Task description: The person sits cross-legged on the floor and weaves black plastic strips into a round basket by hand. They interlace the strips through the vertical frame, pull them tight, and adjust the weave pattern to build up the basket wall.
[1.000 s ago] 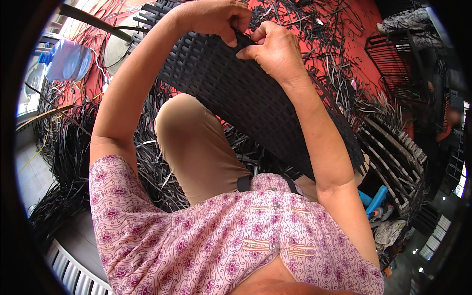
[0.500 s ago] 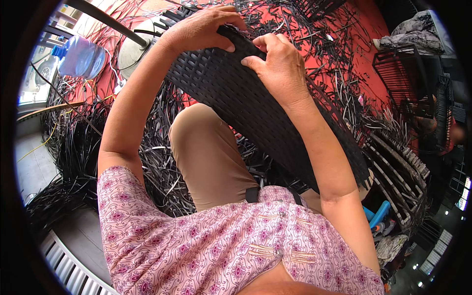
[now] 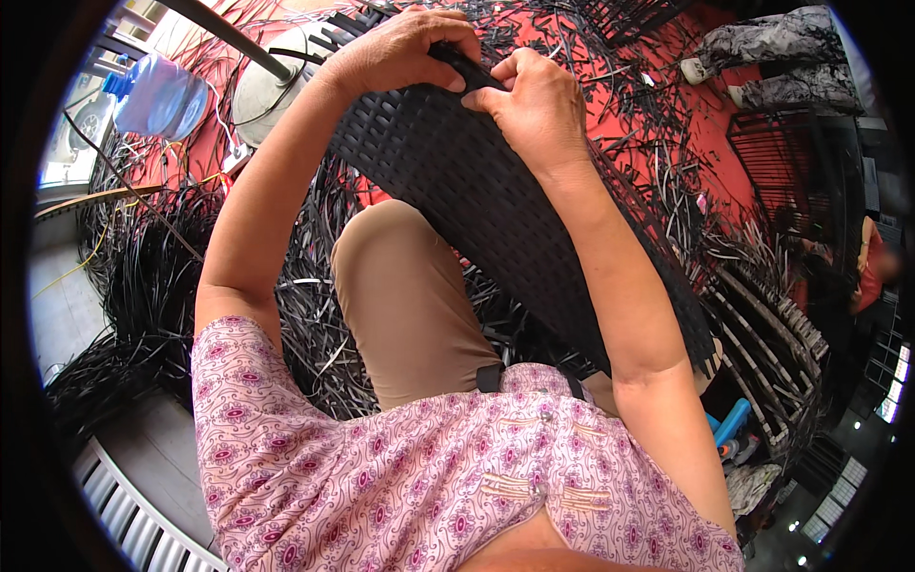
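Observation:
A black woven panel (image 3: 467,195) of flat plastic strips slants from the upper middle down to the right, across and beyond my raised knee. My left hand (image 3: 405,52) is closed over its far edge, the thumb on the near face and the fingertips hidden behind. Close to its right, my right hand (image 3: 541,110) pinches the same edge between thumb and bent fingers. A dark, rolled-looking bit of the edge shows between the two hands. Loose strip ends (image 3: 334,36) stick out at the panel's upper left end, beside my left wrist.
Black strips (image 3: 157,276) lie heaped at the left, with scraps over the red floor (image 3: 624,105). A pole on a round base (image 3: 272,91) and a blue water jug (image 3: 170,95) stand upper left. Dark frames (image 3: 777,176) and another person's patterned trouser legs (image 3: 777,57) are at right.
My right hand has shifted slightly up and left, closer to my left hand, and its fingers now close on the edge. At upper right, more of the other person's legs shows.

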Tool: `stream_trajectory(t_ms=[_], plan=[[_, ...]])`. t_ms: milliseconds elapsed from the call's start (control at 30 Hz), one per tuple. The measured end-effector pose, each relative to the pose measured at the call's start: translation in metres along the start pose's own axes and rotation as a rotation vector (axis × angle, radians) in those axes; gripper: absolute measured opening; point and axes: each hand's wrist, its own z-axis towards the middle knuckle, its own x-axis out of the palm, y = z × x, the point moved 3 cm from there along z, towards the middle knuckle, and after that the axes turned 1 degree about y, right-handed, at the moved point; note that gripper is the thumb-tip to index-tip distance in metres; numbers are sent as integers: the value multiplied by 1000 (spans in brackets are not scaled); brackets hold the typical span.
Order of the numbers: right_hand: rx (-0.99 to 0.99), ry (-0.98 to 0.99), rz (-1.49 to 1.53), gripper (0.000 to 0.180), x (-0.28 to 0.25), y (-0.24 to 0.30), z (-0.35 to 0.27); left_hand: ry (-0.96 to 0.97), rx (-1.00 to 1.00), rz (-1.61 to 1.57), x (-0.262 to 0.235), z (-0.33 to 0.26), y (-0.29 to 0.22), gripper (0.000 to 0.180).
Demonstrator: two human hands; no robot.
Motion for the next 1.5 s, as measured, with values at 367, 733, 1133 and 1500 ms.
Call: stream_trajectory(t_ms=[367,733,1133,1500], plan=[[-10,10,-6,33,0,10,0,-386,38,273,25,-34,-18,35],[-168,-63,-21,41,13,24,13,-525,-114,334,-16,-46,20,29],[-13,3,-31,45,27,28,38,-568,-309,443,-48,-55,63,24],[-273,-148,-27,39,44,30,37,-234,-39,565,-19,-42,9,29]])
